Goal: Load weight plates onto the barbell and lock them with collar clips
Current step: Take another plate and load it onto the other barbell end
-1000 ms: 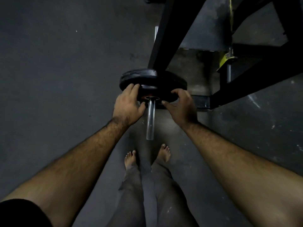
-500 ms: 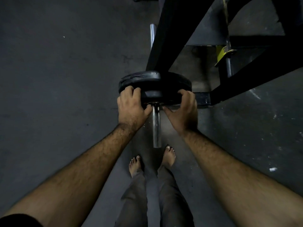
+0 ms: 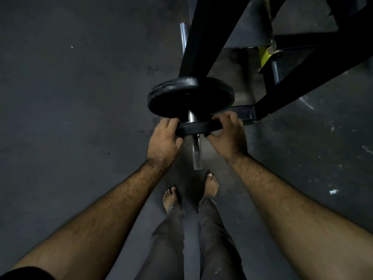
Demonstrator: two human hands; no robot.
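A steel barbell sleeve point(image 3: 196, 152) points toward me, its free end above my bare feet. A large black weight plate point(image 3: 187, 98) sits far up the sleeve against the rack. A smaller black plate point(image 3: 198, 127) is threaded on the sleeve a short gap in front of the large one. My left hand point(image 3: 164, 141) grips the small plate's left edge and my right hand point(image 3: 228, 135) grips its right edge. No collar clip is visible.
A black steel rack frame point(image 3: 212, 35) rises behind the plates, with a diagonal brace point(image 3: 314, 77) and a base foot point(image 3: 245, 114) to the right. A yellow bracket point(image 3: 266, 56) hangs on a post. Dark rubber floor point(image 3: 80, 118) spreads left. My bare feet point(image 3: 171, 199) stand below.
My view has pulled back. Both hands, earlier on plates pressed together against the rack, now hold a small plate that sits apart from the large one, nearer the sleeve's end.
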